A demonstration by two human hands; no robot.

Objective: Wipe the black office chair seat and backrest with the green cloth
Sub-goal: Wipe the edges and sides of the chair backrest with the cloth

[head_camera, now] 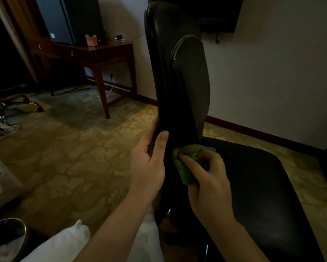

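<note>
The green cloth [188, 168] was bunched in the right hand [210, 180], with the fingers curled round it. It was pressed against the lower front of the backrest [179, 76], just above the crease where the seat [262, 186] was met. The left hand [148, 165] was clamped on the backrest's near edge, thumb on the front and fingers wrapped behind. So the black office chair [185, 114] was steadied on the patterned carpet [64, 157], near the wall.

And progress? No damp streaks or wiped bands could be made out in the dim light, so how much was done could not be told. The backrest was judged to be the step in hand, at its bottom end. The tall upper part and the broad seat were reckoned as possibly left. A wooden tabletop [102, 52] was seen well behind, to the left.
</note>
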